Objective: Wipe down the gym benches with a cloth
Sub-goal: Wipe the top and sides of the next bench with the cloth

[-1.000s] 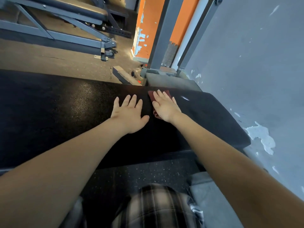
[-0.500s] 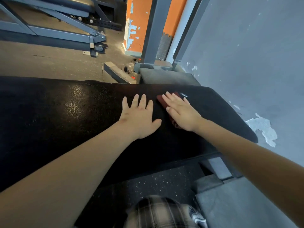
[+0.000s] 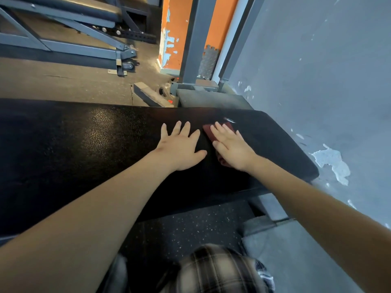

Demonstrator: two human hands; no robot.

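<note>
Cloth (image 3: pixel 207 133), dark red, lies flat on the black bench (image 3: pixel 84 144) near its far edge and toward its right end, pinned under the right hand (image 3: pixel 232 146), whose straight fingers press it down. The left hand (image 3: pixel 182 148) rests just beside it, palm flat on the bare pad, fingers spread, holding nothing. Leftward the pad runs uncovered out of view. Rightward only a short stretch lies before the rounded end, close to the grey wall (image 3: pixel 317 70).

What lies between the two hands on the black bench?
In the head view, only a narrow strip of bare bench pad separates the left hand from the right hand, plus the edge of the dark red cloth under the right hand.
</note>
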